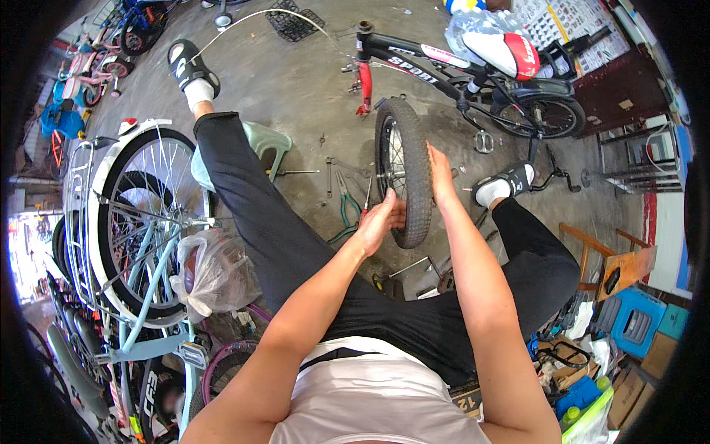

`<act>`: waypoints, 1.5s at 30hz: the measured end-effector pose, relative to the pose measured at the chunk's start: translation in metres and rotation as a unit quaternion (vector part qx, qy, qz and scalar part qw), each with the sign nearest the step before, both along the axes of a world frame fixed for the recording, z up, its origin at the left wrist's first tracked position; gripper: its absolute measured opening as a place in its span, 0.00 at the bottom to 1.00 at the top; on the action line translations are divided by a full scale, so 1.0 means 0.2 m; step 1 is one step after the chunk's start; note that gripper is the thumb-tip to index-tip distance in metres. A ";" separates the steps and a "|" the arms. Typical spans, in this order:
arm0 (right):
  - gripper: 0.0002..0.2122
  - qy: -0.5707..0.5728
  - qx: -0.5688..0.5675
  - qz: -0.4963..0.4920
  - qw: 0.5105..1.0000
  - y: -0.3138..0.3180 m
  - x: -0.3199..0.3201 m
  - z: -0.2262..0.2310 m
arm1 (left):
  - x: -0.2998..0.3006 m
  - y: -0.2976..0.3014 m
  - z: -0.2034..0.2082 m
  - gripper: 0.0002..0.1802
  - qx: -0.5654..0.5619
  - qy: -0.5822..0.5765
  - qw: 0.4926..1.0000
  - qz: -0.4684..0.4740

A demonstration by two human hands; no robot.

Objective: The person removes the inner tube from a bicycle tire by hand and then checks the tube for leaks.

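A small bicycle wheel [416, 170] with a knobby black tyre stands upright in front of me, its spokes facing left. My left hand [382, 220] grips it low on the near left side, fingers reaching over the rim. Against the tyre's right side lies my right hand [441, 175], most of its fingers out of sight behind the edge. Left of the wheel, pliers with green handles [345, 203] and a screwdriver with a red handle [365, 208] are on the floor. Just beyond it, a black bicycle frame [421, 63] has a red fork [364, 89] and no front wheel there.
A light blue bicycle [154, 285] with a plastic bag [216, 274] crowds my left. Behind my left leg stands a pale green stool [274, 144]. At right are a wooden stool [621, 266] and a blue plastic stool [634, 320]. A long cable [259, 13] arcs across the floor.
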State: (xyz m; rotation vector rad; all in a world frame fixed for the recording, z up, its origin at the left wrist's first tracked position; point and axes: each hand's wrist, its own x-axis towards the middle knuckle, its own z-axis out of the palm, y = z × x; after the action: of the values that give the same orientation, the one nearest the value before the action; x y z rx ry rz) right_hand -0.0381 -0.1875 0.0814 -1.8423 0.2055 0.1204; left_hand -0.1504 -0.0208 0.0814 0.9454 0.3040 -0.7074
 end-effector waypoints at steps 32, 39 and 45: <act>0.29 0.112 0.238 -0.109 0.959 -0.13 -0.29 0.03 | 0.40 -0.10 0.07 0.16 -0.131 -0.014 0.991 0.032; 0.27 0.144 0.261 -0.119 0.947 -0.07 -0.25 0.12 | 0.62 -0.20 0.06 0.15 -0.058 0.060 0.989 0.119; 0.23 0.071 0.231 -0.004 0.970 -0.15 -0.17 0.04 | 0.67 -0.23 0.11 0.17 -0.027 0.120 0.977 0.172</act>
State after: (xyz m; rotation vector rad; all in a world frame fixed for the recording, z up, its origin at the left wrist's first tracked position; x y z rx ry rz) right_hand -0.0715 -0.2172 0.0898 -1.3678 0.2609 0.2723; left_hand -0.0171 -0.0665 0.1027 0.7308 0.6432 -0.5066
